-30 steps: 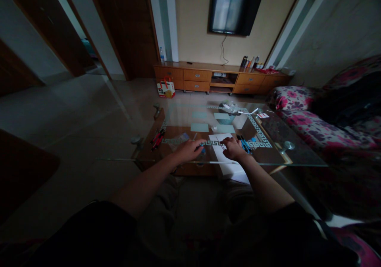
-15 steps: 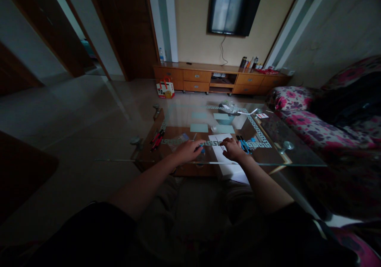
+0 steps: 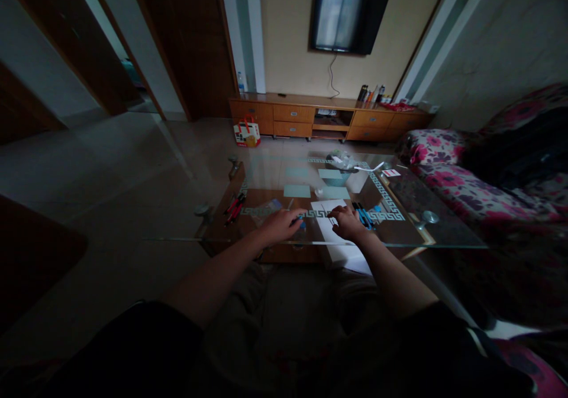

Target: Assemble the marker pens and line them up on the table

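Note:
I sit at a glass coffee table (image 3: 426,235). My left hand (image 3: 279,225) rests on the glass with its fingers curled over a small blue object (image 3: 302,225); what it is I cannot make out. My right hand (image 3: 347,222) lies on a white sheet of paper (image 3: 327,213), fingers bent and pressed together as if pinching something too small to name. A bunch of blue pens (image 3: 364,216) lies just right of my right hand. Red and black pens (image 3: 234,205) lie to the left of my left hand.
Pale green cards (image 3: 297,190) and a small basket (image 3: 338,176) sit farther back on the table. A floral sofa (image 3: 448,167) stands to the right. A wooden TV cabinet (image 3: 328,116), a wall TV (image 3: 348,18) and a gift bag (image 3: 247,132) are beyond.
Both hands stay almost where they were; my right hand has shifted slightly up the paper. The view has barely moved.

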`<state>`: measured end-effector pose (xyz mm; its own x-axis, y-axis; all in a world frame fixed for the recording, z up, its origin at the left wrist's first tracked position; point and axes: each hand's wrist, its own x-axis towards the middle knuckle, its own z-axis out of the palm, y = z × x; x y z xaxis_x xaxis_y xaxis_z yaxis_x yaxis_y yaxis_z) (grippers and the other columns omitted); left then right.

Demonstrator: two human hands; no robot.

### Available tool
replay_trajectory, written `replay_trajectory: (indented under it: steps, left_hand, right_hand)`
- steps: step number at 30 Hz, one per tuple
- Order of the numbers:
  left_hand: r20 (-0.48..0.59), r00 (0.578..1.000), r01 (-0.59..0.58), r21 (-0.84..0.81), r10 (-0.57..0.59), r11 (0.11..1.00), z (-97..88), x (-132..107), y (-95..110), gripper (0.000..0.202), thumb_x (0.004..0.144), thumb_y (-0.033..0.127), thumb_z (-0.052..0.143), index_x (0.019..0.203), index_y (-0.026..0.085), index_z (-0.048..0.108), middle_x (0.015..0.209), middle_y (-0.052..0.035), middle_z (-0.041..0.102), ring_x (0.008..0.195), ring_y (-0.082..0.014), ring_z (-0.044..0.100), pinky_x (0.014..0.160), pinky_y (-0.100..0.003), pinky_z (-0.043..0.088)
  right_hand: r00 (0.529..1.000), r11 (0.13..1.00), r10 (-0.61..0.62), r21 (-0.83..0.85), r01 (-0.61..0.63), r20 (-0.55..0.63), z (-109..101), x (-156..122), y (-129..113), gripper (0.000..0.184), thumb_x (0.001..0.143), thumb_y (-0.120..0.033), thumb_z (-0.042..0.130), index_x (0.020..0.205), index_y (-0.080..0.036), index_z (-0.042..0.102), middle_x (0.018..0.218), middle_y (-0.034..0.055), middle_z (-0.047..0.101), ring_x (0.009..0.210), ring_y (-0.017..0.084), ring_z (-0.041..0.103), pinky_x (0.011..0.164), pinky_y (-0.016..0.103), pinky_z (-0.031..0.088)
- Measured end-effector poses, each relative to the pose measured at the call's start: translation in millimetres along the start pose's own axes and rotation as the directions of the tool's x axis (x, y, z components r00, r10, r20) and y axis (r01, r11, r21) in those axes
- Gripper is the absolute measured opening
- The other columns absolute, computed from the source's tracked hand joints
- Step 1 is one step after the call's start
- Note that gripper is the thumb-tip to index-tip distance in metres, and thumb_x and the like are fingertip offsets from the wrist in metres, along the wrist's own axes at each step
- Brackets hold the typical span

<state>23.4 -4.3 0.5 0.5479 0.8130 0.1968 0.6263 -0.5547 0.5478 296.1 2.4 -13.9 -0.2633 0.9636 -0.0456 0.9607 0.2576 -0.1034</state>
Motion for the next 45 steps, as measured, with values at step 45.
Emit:
replay_trajectory:
  steps: [45]
  left_hand:
    - [-0.154, 0.988, -0.044, -0.270, 0.002, 0.962, 15.0, 11, -11, 0.057, 0.082, 0.030, 0.069, 0.136, 0.022, 0.052, 0.089, -0.0028, 0.069, 0.078, -0.0157, 0.064, 0.076, -0.028, 0.048]
  right_hand:
    - [0.980, -0.144, 0.171, 0.987, -0.076, 0.101, 8, 4, -63, 0.017, 0.074, -0.023, 0.075, 0.086, -0.015, 0.067, 0.070, 0.0012, 0.068, 0.058, 0.011, 0.060, 0.049, 0.019, 0.044]
